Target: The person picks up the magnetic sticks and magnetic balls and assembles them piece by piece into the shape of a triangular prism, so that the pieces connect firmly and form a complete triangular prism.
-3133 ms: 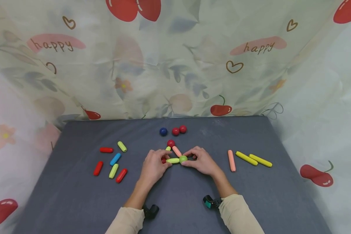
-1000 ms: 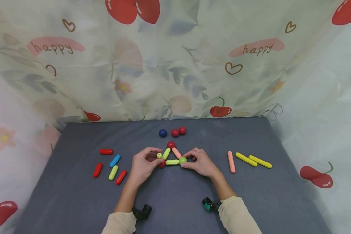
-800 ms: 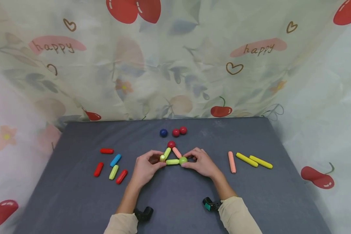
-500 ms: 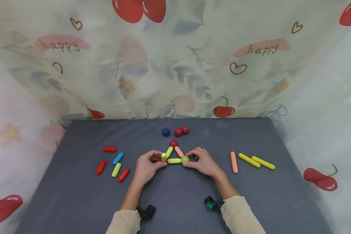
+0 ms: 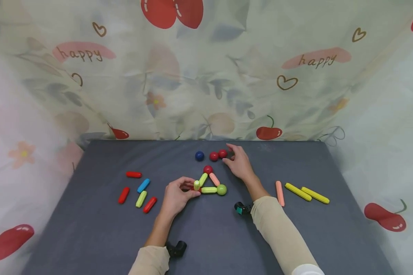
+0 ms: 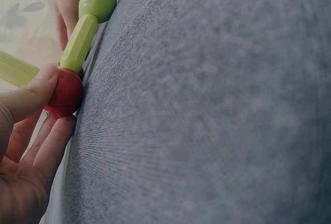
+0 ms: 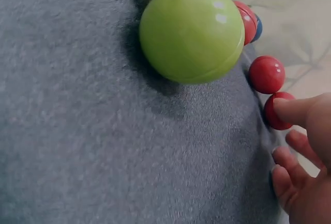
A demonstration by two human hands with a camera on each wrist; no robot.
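Towards the left edge of the grey table (image 5: 89, 244) lie five short sticks: a left red stick (image 5: 123, 195), a far red stick (image 5: 133, 174), a loose green stick (image 5: 141, 199), a blue stick (image 5: 143, 185) and a near red stick (image 5: 149, 205).

Next comes my left hand (image 5: 176, 196), thumb and fingers pinching the red corner ball (image 6: 66, 93). An upright green stick (image 5: 196, 185) rises from that ball, beside my thumb. This ball is the left corner of a triangle lying around the table's middle, nearer the far edge than the near one. Its left side is a slanted green stick (image 5: 203, 179), its near side a level green stick (image 5: 209, 190), its right side a short pink stick (image 5: 214, 178). The red top ball (image 5: 208, 169) is the far corner, the green ball (image 5: 221, 190) the right.

Near the far edge sit a blue ball (image 5: 199, 156), a loose red ball (image 5: 214, 156) and, just beside it, the rightmost red ball (image 5: 222, 153). My right hand (image 5: 240, 162) is at this last one, thumb and forefinger parted around it; I cannot tell whether they touch it.

Towards the right edge lie a long pink stick (image 5: 280, 193) and two yellow sticks (image 5: 298, 191).
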